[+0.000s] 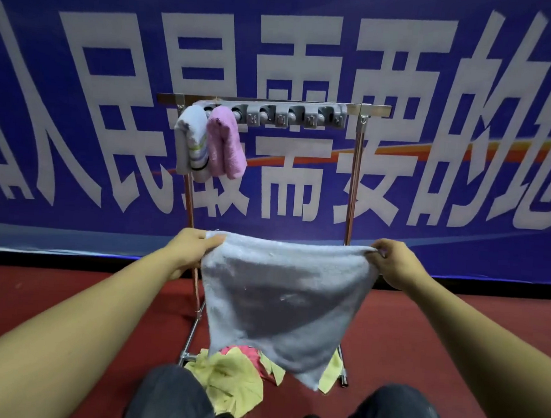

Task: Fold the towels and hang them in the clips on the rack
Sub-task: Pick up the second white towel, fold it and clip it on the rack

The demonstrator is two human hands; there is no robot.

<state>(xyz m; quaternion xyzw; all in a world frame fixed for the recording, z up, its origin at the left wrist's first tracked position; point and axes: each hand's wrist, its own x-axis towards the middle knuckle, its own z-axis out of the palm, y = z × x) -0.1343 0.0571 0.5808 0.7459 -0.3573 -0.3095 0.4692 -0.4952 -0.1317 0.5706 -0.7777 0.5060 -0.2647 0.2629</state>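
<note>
**A:** You're at the folding step. Your left hand (196,247) and right hand (391,261) each pinch a top corner of the pale blue towel (280,300), so both grips are closed on cloth. You hold it spread in the air in front of the rack (355,168), and its lower edge hangs over the loose pile on the floor.

**B:** How far along am I?

**A:** Early, I'd say. A white striped towel (189,144) and a pink towel (225,143) hang folded at the left end of the grey clip bar (274,115). The clips to their right look free. The yellow cloth (232,385) and a pink cloth (251,354) beside it lie crumpled on the red floor (67,279) by the rack's foot.

**B:** And next?

**A:** Bring your two hands together so the corners meet and the towel halves lengthwise. Probably fold once more, since the hung ones are narrow bundles. Then lift the folded edge to the next free clip, just right of the pink towel, and push it in.

**B:** Anything to watch?

**A:** Keep the edges lined up as you close, or the bundle may be too bulky for the clip.
</note>
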